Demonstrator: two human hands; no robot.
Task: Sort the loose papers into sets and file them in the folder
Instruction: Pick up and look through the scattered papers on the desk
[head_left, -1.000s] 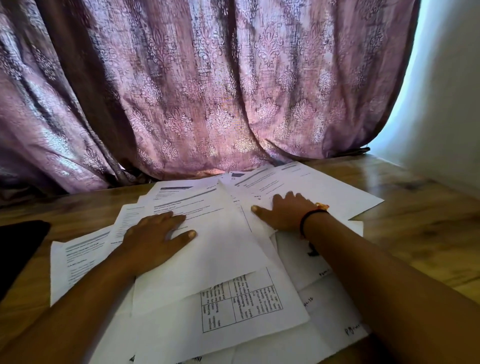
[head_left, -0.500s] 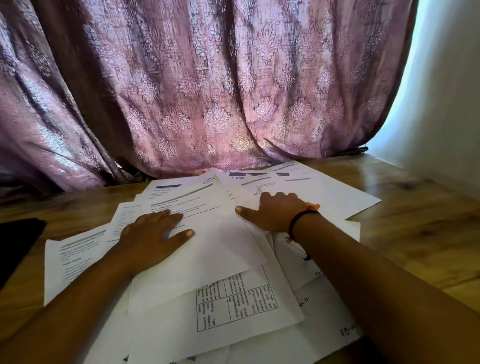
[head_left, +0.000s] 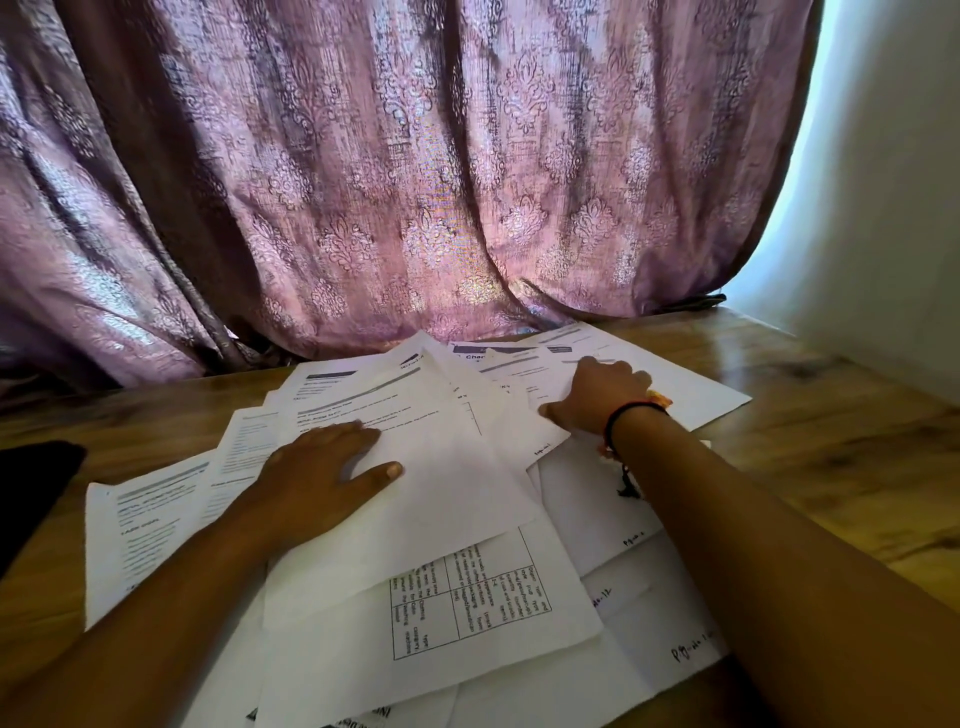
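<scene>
On the table (head_left: 831, 457) the loose papers (head_left: 457, 483) lie fanned and overlapping. The left hand (head_left: 317, 467) presses flat on a top sheet, its grip open. The right hand (head_left: 597, 395) rests on the far sheets, fingers bent; whether its grip holds one cannot be told.

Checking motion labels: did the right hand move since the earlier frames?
Yes. The right hand slid farther across the papers, toward the curtain and slightly right.
</scene>
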